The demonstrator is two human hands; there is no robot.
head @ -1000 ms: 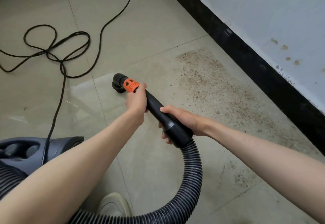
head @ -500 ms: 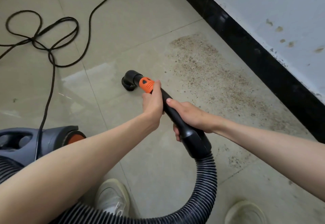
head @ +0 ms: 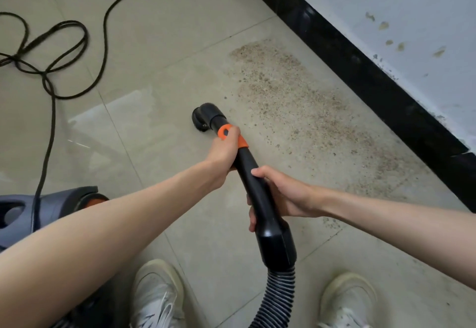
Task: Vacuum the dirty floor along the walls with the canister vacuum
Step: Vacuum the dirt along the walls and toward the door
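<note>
Head view: both grips clamp the wand [head: 251,178]; looped cord [head: 51,70] lies left of dirt [head: 309,111].

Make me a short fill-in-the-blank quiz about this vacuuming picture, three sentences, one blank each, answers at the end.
1. The left hand grips the wand at its ____ collar.
2. The dirt patch lies on the floor beside the ____ baseboard.
3. The round nozzle touches the tile just ____ the dirt patch, not on it.

Answers: orange; black; outside
</note>
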